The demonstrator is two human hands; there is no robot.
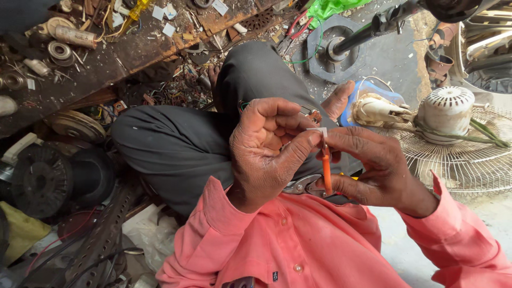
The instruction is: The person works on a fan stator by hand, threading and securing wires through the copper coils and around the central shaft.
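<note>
Two hands meet at chest height over the lap, both on one orange wire (326, 169). Left hand (266, 146): fingers curled, thumb and forefinger pinched on a small white tab (318, 130) at the wire's top end. Right hand (373, 168): closed around the wire lower down, fingertips pressed to the same tab from the other side. Metal pliers (303, 185) sit under the hands, against the pink shirt; can't tell which hand, if any, carries them.

Progress, as a judgement: white piece looks partly wrapped on the wire tip, not yet smoothed down. Wire end is not joined to anything visible. Fan motor (445, 113) and grille (458, 154) lie on the floor to the right, untouched, with a cream part (376, 109) beside them.

Room: tight. Knees (213, 122) close in front, cluttered bench (122, 48) left, coils and a perforated strip (98, 240) lower left. Fan stand base (333, 50) ahead. Open floor only at right, near the grille edge.
</note>
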